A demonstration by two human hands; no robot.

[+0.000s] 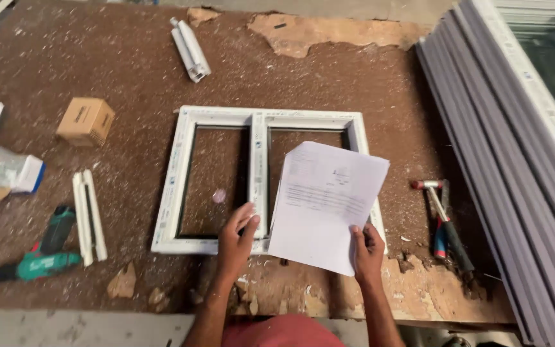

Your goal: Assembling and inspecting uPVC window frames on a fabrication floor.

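Your left hand (pixel 236 239) rested open on the lower rail of the white window frame (pixel 258 128), which lay flat mid-bench. The frame looked rigid, light and smooth, with two openings; its outer rails were probably the best hold. Your right hand (pixel 368 252) pinched the limp, easily creased printed paper sheet (pixel 325 205) at its lower edge, above the frame's right half.

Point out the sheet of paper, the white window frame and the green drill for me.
sheet of paper (pixel 325 205), head view, middle of the page.
white window frame (pixel 258 160), head view, on the central upright bar.
green drill (pixel 46 260), head view, on its green body.
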